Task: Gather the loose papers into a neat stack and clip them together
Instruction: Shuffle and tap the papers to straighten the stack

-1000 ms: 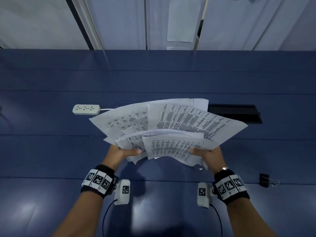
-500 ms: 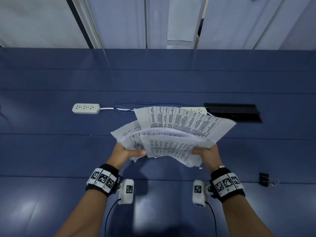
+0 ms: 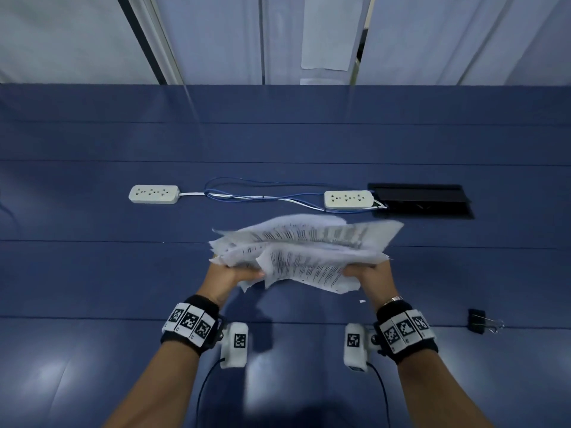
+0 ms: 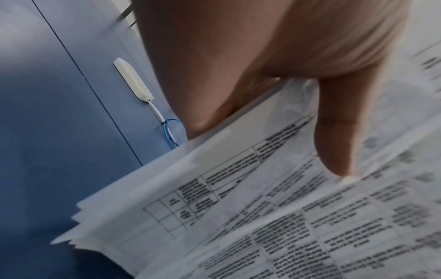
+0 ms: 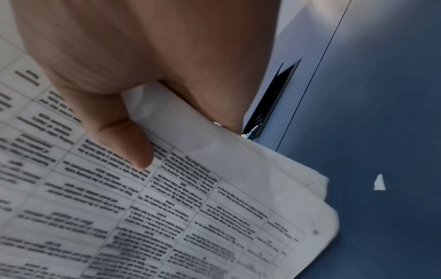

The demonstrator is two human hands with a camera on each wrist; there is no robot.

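Two hands — left hand (image 3: 230,278), right hand (image 3: 369,276) — grip the untidy papers (image 3: 304,253).

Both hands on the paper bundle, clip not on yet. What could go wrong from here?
1. The papers are fanned with uneven edges; the left hand and right hand grip only the near edge, so sheets may slip out.
2. The binder clip lies off to the right; reaching it leaves one hand holding the bundle.

Print on papers (image 3: 304,251) too blurred; nothing legible.
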